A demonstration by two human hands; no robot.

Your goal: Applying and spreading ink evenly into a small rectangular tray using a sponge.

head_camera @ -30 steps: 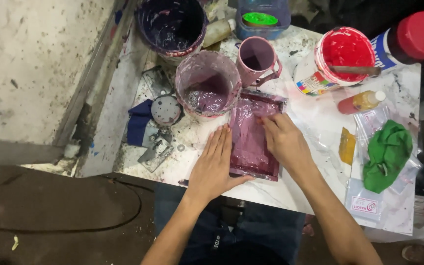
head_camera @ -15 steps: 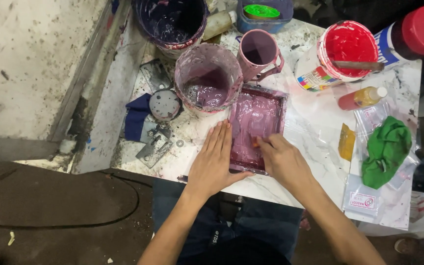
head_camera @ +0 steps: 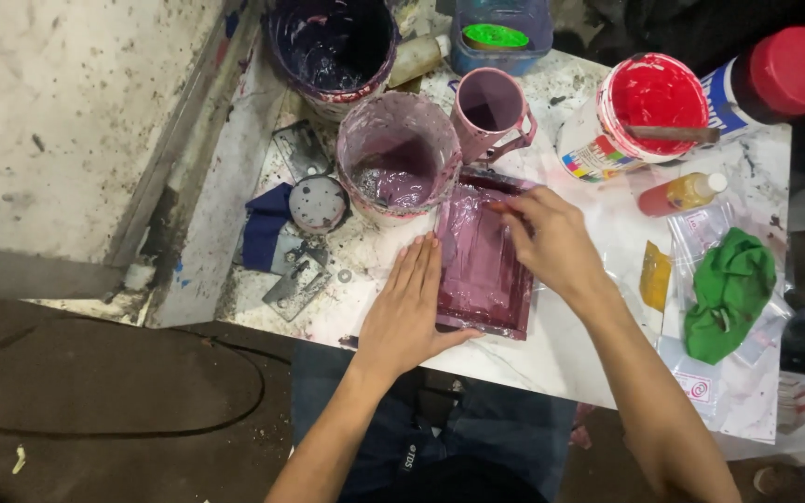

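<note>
A small rectangular frame [head_camera: 482, 270], smeared with purple ink, lies on the white table [head_camera: 570, 349] in front of me. My left hand [head_camera: 407, 312] lies flat with fingers straight along the frame's left edge, pressing on it. My right hand [head_camera: 547, 237] is over the frame's top right corner. Its fingers are pinched on a small thin tool whose tip touches the inked surface; the hand hides most of the tool. A purple-stained tub [head_camera: 399, 158] stands just beyond the frame.
A pink mug [head_camera: 491, 110], a dark purple bucket [head_camera: 330, 45], a red paint pot [head_camera: 640, 107] with a stick, a red-capped jar [head_camera: 775, 79], a small orange bottle [head_camera: 682, 193], a green cloth [head_camera: 729, 293] on plastic bags, and a blue rag [head_camera: 263, 233] with metal parts crowd the table.
My right hand slid down the frame toward me, then back up to its far end. My left hand stayed flat on the left edge.
</note>
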